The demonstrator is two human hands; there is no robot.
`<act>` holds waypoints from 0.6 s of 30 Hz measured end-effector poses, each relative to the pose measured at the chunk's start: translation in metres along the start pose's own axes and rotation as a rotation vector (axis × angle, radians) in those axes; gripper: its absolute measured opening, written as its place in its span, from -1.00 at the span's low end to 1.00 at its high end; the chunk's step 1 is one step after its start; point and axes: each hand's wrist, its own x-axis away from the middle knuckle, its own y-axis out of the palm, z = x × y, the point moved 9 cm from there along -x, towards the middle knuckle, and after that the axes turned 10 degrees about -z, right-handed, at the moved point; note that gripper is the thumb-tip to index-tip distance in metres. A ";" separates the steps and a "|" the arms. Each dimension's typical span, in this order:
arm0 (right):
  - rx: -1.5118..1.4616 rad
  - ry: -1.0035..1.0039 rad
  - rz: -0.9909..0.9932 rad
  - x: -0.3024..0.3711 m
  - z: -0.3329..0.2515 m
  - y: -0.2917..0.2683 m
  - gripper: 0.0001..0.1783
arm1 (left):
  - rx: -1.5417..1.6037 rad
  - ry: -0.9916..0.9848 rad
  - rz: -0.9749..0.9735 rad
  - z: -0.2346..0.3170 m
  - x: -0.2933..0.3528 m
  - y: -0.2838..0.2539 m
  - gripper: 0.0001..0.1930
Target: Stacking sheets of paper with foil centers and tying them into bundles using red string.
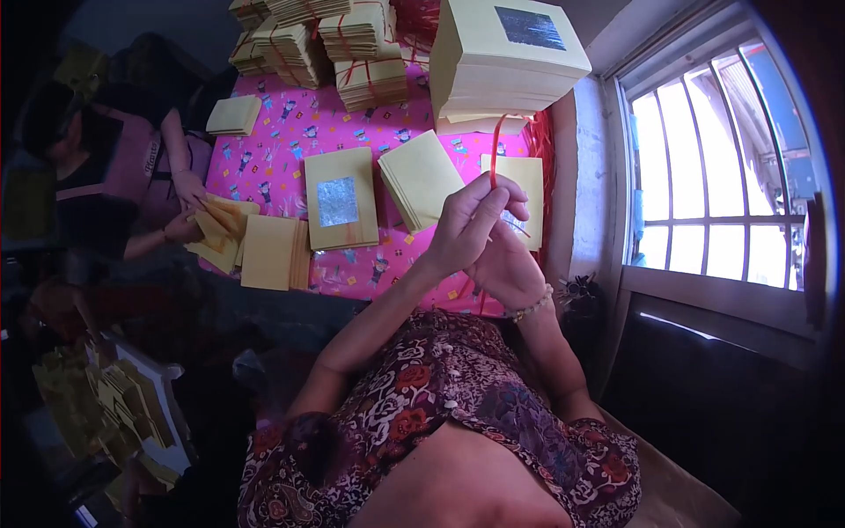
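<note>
Here, string: thin red plastic string (495,145), rising toward twelve o'clock.
Left hand (473,224): pinching its lower end.
Right hand (508,268): curled beneath, touching.
Paper: flat yellow stack (341,209), nine o'clock.

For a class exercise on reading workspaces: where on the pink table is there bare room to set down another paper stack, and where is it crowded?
Bare pink cloth lies between the small loose stack and the foil-faced stack. The far edge is crowded with tied bundles.

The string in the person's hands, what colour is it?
Red. The string rises thin from the left hand and right hand, seen best in the head view.
</note>
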 end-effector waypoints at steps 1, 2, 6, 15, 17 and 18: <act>-0.008 -0.063 0.019 -0.004 -0.007 0.006 -0.63 | 0.007 -0.013 -0.018 0.003 -0.003 0.000 -0.76; -0.016 -0.127 0.038 -0.008 -0.016 0.008 -0.65 | 0.013 -0.027 -0.038 0.009 -0.005 0.000 -0.76; -0.131 -0.098 -0.189 -0.011 -0.031 0.031 -0.77 | 0.078 -0.026 -0.009 0.025 -0.006 -0.008 -0.76; 0.362 -0.513 -0.076 -0.022 -0.123 0.025 -0.69 | 0.458 0.333 0.426 0.055 0.059 -0.138 -0.72; 0.589 -0.552 0.065 -0.036 -0.136 0.011 -0.69 | 0.459 0.228 0.597 0.028 0.082 -0.162 -0.69; 0.693 -0.563 0.138 -0.046 -0.139 -0.002 -0.70 | 0.465 0.127 0.740 0.004 0.096 -0.172 -0.67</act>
